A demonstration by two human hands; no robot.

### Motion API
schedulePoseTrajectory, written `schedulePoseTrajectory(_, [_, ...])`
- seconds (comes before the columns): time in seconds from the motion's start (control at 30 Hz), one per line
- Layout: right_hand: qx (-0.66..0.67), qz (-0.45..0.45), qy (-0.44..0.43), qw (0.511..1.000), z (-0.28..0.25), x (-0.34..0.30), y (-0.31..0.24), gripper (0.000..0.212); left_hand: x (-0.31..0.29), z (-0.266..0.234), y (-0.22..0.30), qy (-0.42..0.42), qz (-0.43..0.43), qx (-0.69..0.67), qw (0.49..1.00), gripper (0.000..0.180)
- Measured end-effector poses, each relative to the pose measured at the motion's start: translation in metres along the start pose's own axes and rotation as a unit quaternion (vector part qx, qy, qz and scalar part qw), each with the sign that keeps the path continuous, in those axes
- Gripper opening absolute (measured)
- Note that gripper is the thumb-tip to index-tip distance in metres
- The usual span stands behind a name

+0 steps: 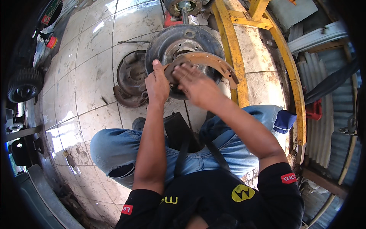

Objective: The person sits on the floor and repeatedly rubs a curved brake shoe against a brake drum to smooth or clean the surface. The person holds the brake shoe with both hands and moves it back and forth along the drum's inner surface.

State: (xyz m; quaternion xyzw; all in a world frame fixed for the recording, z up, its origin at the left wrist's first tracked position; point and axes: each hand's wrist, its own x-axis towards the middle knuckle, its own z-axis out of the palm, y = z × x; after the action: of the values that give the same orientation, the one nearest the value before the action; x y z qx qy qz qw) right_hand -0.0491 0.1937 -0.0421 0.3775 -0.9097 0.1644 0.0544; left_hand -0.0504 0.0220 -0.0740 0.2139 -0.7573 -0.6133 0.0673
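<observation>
My left hand (157, 84) is closed around one end of a curved, rust-brown brake shoe (213, 61), its thumb pointing up. Over the same end lies my right hand (199, 87), slightly blurred, its fingers pressed together on a dark brown flat piece (170, 75) against the shoe's curved face. What that piece is made of cannot be made out. The shoe's free end reaches to the right, above a large dark brake drum (162, 42) on the floor. Left of the drum lies a round brake backing plate (129, 68) with another curved shoe (127, 100) at its lower edge.
A yellow metal frame (229, 49) stands just right of the drum. Beyond the drum is a hub with a shaft (185, 15). Dirty white tiles (93, 63) spread to the left, with a vehicle tire (25, 86) farther out. Corrugated sheets (318, 114) line the right side.
</observation>
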Motion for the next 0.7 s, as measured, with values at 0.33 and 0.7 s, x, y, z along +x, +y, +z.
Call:
schedulePoseTrajectory(0.33, [-0.035,0.046,-0.043,0.997,-0.011,0.005,0.013,0.046,0.001,0.003,-0.002,-0.013,-0.01,-0.029,0.999,0.081])
schedulePoseTrajectory(0.7, [-0.058,0.071,0.078,0.993,-0.05,0.004,0.012,0.042,0.0,0.003,-0.004,-0.014,-0.012,-0.047,0.999,0.079])
